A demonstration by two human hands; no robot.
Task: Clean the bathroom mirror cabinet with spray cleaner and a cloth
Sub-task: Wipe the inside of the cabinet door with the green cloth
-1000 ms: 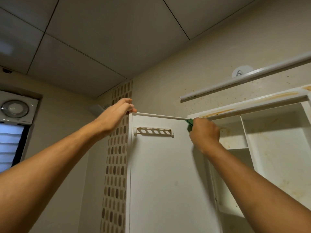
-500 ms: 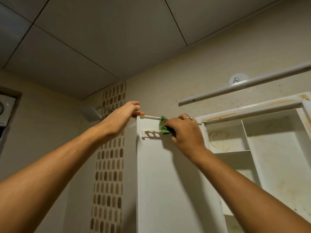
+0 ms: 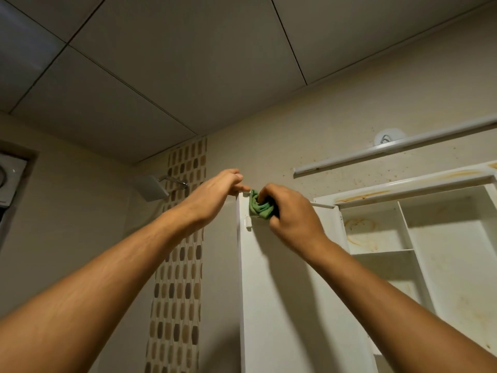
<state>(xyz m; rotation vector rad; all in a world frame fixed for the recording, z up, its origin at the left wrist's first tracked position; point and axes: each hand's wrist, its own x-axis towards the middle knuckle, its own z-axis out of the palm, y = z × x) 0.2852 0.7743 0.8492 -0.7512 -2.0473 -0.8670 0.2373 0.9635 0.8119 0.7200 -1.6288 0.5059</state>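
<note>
Change: the green cloth (image 3: 259, 204) has travelled along the top edge of the open cabinet door (image 3: 282, 292), from the hinge end at 3 o'clock to the free corner at 9 o'clock.
Meaning for the task: one pass over the door's top edge appears nearly complete. Brown stains (image 3: 360, 227) on the cabinet (image 3: 403, 185) interior, at 3 o'clock of the door, suggest most of the cleaning remains.
Left hand (image 3: 215, 192): fingers curled over the door's free top corner and gripping it, apparently to steady the door. It sits at 9 o'clock of the cloth, a fingertip just beside it.
Right hand (image 3: 293, 211): fingers curled round the bunched cloth and pressing it against the door's upper inside face.
Cloth position: just below the door's top edge, at 1 o'clock of the small white rack (image 3: 248, 221).
Spray cleaner: not in view.
</note>
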